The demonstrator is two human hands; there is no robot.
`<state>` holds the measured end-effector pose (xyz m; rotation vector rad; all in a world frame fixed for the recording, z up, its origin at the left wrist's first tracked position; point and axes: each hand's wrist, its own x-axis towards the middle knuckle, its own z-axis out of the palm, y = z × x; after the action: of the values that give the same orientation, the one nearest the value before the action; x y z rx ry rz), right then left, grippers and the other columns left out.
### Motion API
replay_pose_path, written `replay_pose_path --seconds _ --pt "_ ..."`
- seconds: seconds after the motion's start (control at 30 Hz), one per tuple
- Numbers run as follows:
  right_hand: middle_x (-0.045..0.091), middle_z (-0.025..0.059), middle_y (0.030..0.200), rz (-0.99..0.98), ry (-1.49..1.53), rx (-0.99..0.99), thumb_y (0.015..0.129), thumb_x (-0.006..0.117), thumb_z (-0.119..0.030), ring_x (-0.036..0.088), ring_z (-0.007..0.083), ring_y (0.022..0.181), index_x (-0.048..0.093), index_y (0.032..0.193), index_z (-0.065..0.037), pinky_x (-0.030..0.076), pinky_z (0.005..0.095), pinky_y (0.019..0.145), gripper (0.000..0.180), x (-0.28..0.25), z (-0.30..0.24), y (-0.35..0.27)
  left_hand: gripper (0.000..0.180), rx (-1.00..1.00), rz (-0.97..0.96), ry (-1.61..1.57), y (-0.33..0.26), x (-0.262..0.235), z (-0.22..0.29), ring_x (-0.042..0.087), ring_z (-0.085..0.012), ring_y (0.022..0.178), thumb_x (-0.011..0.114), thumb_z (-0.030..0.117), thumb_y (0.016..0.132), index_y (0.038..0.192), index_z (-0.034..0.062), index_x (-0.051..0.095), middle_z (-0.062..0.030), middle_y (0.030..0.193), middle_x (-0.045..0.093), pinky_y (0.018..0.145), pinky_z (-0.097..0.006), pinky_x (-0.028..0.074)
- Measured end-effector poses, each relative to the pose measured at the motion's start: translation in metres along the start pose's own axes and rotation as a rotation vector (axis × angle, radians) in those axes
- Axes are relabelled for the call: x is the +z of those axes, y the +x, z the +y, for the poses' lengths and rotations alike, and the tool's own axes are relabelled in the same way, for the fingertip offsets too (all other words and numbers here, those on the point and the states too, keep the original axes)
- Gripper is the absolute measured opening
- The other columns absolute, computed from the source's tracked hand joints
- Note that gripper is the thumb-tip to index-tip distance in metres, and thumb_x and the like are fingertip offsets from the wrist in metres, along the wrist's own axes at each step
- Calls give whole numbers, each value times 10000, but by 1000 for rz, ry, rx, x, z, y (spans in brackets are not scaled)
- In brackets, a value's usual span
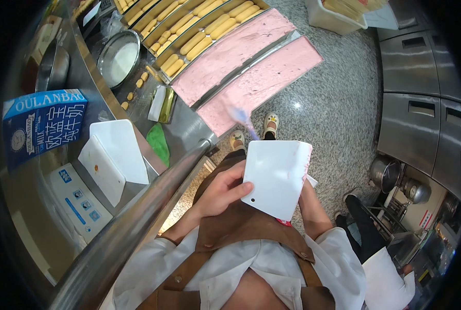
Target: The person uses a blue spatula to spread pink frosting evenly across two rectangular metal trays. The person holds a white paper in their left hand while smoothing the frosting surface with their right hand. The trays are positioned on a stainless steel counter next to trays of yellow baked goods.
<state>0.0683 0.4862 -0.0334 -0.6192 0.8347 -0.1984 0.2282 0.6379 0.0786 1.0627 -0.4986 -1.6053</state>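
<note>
My left hand grips a white plastic dough scraper by its left side, thumb on the face near a small hole. Pink cream clings to the scraper's right edge. Behind the scraper is my right hand; its fingers are hidden, and a bit of something white shows beside it. A blurred, pale bluish-pink thing sticks out beyond the scraper's far edge; I cannot make out what it is. Ahead, two long trays of smooth pink cream lie side by side on the metal counter.
Left of the cream stand long trays of ladyfinger biscuits. A metal bowl with white contents, a green cloth, white scrapers and a blue carton are at left. Another person is at lower right, near steel cabinets.
</note>
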Motion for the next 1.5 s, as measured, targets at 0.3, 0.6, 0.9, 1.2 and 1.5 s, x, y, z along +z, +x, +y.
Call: replay_pose_path --seconds 0.3,0.6,0.9,1.2,1.5 --pt "499 -36 695 -18 -22 79 959 538 -219 481 50 562 524 956 -70 366 186 446 150 4 10 2 375 38 -7 19 -3 0 -1 451 -148 1179 529 169 959 1271 -35 496 -72 1273 491 1011 -300 333" --pt "493 -38 692 -14 8 135 963 531 -225 473 47 557 523 954 -70 357 184 442 155 4 28 -22 392 37 1 28 -7 0 -5 462 -143 1176 539 182 956 1287 -23 488 -63 1273 510 1012 -301 337" --pt "486 -41 688 -4 19 167 966 524 -231 464 45 552 523 953 -70 349 183 438 161 1 26 -31 326 38 25 6 -5 0 4 457 -153 1157 525 154 959 1231 -25 531 -74 1236 497 1000 -294 338" --pt "479 -43 685 -5 21 211 970 517 -237 456 43 548 523 951 -70 341 181 434 168 0 23 -24 350 31 3 21 6 -6 17 457 -135 1138 518 161 964 1262 -21 502 -62 1227 494 985 -286 348" --pt "472 -46 681 -20 41 212 973 509 -242 448 41 543 523 949 -70 333 180 430 174 5 25 -14 359 0 -14 16 9 -9 17 459 -136 1143 523 168 963 1270 -16 501 -56 1261 486 985 -288 353"
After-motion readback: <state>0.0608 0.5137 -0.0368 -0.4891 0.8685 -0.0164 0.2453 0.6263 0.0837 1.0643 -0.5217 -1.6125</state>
